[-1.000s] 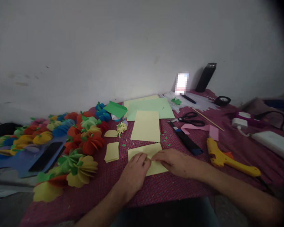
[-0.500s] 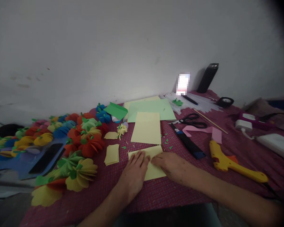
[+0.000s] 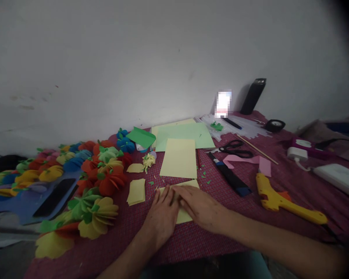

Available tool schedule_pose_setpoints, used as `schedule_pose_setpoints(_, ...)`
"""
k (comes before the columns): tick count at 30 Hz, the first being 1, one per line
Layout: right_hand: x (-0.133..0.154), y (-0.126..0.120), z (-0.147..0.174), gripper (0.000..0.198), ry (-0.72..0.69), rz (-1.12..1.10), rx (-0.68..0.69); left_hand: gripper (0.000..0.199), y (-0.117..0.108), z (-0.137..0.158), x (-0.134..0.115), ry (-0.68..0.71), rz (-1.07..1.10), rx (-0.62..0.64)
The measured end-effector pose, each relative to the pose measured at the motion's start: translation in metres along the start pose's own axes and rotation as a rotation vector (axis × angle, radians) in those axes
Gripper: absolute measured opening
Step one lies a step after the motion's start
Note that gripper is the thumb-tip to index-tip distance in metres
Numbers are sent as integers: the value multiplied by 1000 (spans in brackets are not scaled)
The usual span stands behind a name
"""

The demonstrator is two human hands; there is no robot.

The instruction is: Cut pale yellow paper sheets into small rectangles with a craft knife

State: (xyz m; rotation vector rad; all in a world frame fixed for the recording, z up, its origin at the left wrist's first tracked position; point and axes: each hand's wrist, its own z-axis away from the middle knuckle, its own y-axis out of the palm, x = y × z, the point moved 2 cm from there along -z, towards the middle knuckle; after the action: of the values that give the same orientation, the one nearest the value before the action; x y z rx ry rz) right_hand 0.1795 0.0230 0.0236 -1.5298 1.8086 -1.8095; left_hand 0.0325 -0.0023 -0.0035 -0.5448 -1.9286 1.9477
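Observation:
Both hands rest on a pale yellow sheet of paper [image 3: 184, 217] near the table's front edge. My left hand [image 3: 163, 212] lies flat over its left part, fingers stretched forward. From the right, my right hand [image 3: 202, 207] reaches across the sheet with extended fingers, its fingertips meeting those of my left hand. Much of the sheet is hidden under the hands, so I cannot tell whether it is folded. Just beyond lies another yellow sheet [image 3: 178, 158], partly over a light green sheet [image 3: 184, 131]. A small stack of yellow paper pieces [image 3: 136, 192] sits left of my left hand.
Colourful paper flowers [image 3: 109, 178] crowd the left side. At right are a yellow glue gun [image 3: 276, 199], a black-handled cutter [image 3: 229, 176], scissors [image 3: 235, 149], pink ribbon [image 3: 244, 160] and a wooden stick [image 3: 257, 150]. A black bottle [image 3: 253, 97] and a lit screen [image 3: 222, 104] stand at the wall.
My right hand has slid left across the yellow sheet, up to the fingers of my left hand. My left hand stays nearly in place, and the view has shifted slightly.

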Motion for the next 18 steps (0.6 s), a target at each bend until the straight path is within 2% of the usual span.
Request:
schedule_pose_setpoints(5, 2, 9, -4, 74, -9, 6, 72, 57, -2, 1, 1, 18, 83, 43)
schedule_pose_setpoints(7, -2, 11, -3, 76, 12, 54, 96, 58, -2, 2, 2, 4, 75, 60)
schedule_pose_setpoints(12, -12, 14, 2, 75, 60, 165, 56, 57, 0, 0, 1, -8, 24, 80)
schedule_pose_setpoints(18, -25, 6, 13, 77, 115, 270, 24, 44, 0, 0, 0, -22, -17, 18)
